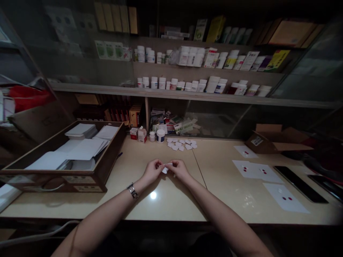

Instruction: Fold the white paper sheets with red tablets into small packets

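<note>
1. The left hand (152, 171) and right hand (180, 170) pinch a small paper piece (165, 170) between them.
2. Just beyond the hands lie small white papers (181, 148).
3. Right of the hands, white sheets (293, 206) bear pills (290, 198).
4. Left of them, a drawer (112, 153) holds stacked paper (84, 148).

left wrist (138, 187): silvery metal band (132, 191), squarish links | forearms (107, 215): bare | fingers (157, 162): ungloved

White paper (166, 169) partly covered by fingers of left hand (152, 172) and right hand (181, 171); can't tell whether anything's inside. Forearms (103, 216) cut off by bottom edge. Bottle (191, 58) labels too small to read, pills (290, 198) too small to identify. Far-right dark device (325, 186) blurred, cut off.
</note>
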Demonstrator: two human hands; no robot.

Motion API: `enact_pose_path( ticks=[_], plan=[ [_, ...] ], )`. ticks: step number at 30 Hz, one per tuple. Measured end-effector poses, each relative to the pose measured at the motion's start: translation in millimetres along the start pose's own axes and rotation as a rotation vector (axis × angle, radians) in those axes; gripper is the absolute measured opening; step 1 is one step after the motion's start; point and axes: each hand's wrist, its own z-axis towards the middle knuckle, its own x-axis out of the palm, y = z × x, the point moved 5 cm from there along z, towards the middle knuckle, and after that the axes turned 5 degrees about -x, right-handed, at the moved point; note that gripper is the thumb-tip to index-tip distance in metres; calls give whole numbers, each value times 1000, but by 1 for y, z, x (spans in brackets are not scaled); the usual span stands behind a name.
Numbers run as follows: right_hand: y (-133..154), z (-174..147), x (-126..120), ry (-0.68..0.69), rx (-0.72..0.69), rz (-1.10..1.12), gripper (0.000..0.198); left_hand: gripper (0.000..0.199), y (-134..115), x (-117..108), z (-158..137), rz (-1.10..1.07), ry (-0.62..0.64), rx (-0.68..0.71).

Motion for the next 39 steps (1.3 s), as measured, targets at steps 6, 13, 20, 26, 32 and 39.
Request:
enact_pose_path(
  ticks=[6,13,20,26,32,39],
  plan=[
    [0,1,-3,-14,-14,14,31,27,7,3,3,76,132,-58],
    [7,-2,3,24,-3,32,34,36,15,5,5,-170,164,-228],
    [1,0,1,7,10,42,35,43,7,6,0,-134,158,-190],
    [4,-1,1,-22,-31,75,40,44,9,7,-1,-178,136,-192],
    [-2,-1,0,-141,-74,62,43,39,10,8,-1,-178,111,-234],
    [7,1,-2,-63,-153,-31,46,36,6,6,-3,-203,140,-223]
  ],
)
